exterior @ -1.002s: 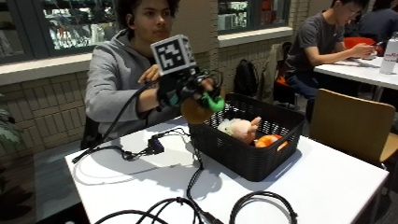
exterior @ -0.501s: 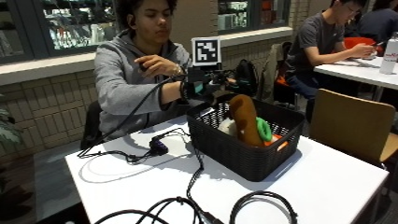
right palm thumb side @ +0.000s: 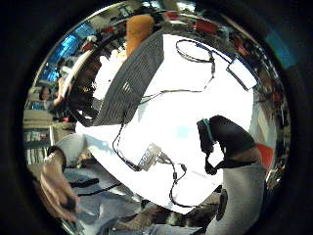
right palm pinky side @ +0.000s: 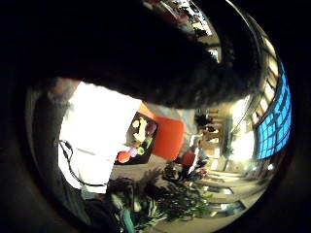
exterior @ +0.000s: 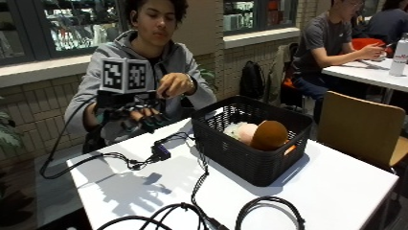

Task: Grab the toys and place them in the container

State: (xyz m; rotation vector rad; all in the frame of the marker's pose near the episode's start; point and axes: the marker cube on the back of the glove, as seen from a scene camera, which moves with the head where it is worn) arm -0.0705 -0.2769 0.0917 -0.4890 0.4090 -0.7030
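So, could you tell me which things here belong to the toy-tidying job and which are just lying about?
Job:
- black basket
- toys inside it
- gloved right hand, open, holding nothing

Lying about:
- cables on the white table
- wooden chair beside the table

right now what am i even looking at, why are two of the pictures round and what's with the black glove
No machine here: a person at a white table wears a black glove on the right hand. The two round pictures come from small cameras on that palm; the ordinary picture is from across the table. The gloved hand hangs above the table beside a black basket and holds nothing, fingers relaxed. In the basket lie toys: a brown one, a pale fluffy one and something orange. Black cables trail across the table.
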